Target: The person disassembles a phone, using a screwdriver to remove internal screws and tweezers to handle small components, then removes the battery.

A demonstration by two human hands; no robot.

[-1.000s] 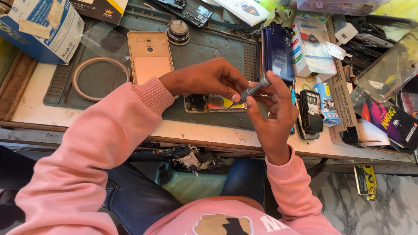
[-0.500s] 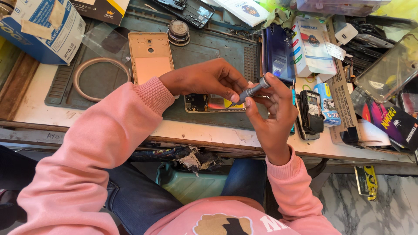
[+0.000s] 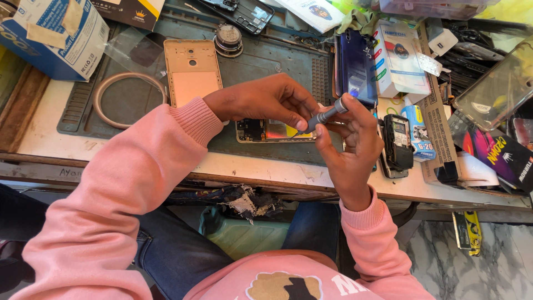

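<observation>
The right hand held a grey screwdriver above the bench, fingers curled round the shaft and the forefinger capping the butt end, apparently to steady it while the tip was attended to. The left hand reached across from the other side and pinched the tip end between thumb and fingertips; whether a bit or a screw sat in that pinch could not be told, the fingers covering it. Both grips were therefore closed on the one tool, held slanted, tip low toward the left hand.

Directly beneath the hands lay an opened phone, its board and yellow parts exposed, resting on the grey-green mat near the bench's front edge, within easy reach of the tool. Its likely back cover, gold-coloured, lay face-down farther back on the mat, apart from the work. A tape ring lay left of the cover, and a small round part just behind it.

A dark blue phone stood propped to the right of the mat, and a small black handset lay close by the right wrist. A blue-and-white box occupied the far left corner. Packets and casings crowded the right end.
</observation>
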